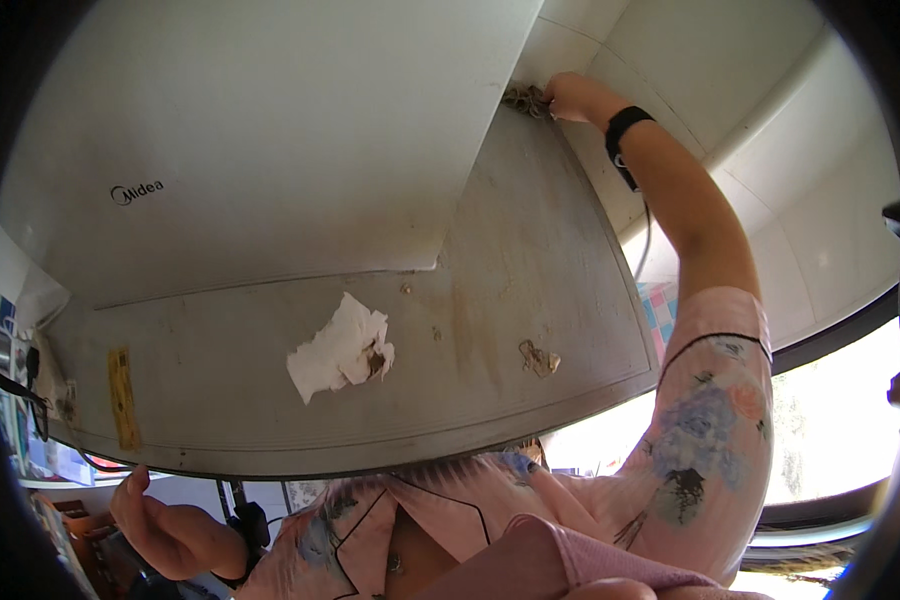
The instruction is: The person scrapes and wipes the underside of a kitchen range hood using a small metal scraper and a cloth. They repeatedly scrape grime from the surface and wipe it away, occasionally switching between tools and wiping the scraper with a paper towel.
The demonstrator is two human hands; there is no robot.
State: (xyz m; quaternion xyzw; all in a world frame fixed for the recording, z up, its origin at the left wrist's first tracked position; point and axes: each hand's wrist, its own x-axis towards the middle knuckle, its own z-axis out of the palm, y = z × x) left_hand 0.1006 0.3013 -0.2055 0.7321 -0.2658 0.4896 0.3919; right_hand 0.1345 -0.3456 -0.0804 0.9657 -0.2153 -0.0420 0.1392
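Observation:
My right hand (576, 97) reaches to the far corner of a grey, stained flat panel (217, 367). In its fingers is a crumpled grey-brown wad (525, 100), perhaps a rag or scouring pad, pressed into the gap between a white Midea appliance (285, 150) and the pale tiled wall (690, 67). My left hand (169, 525) is low at the left, its fingertips close to the panel's front edge, with nothing visible in it. Whether it touches that edge is unclear. A torn white paper piece (341, 349) with a brown smear lies on the panel.
A brown clump of grime (540, 360) sits on the panel's right side. A yellow label strip (123, 397) is stuck at its left. Cords and a black cable (19, 386) hang beside the left end. A bright window (840, 412) is on the right.

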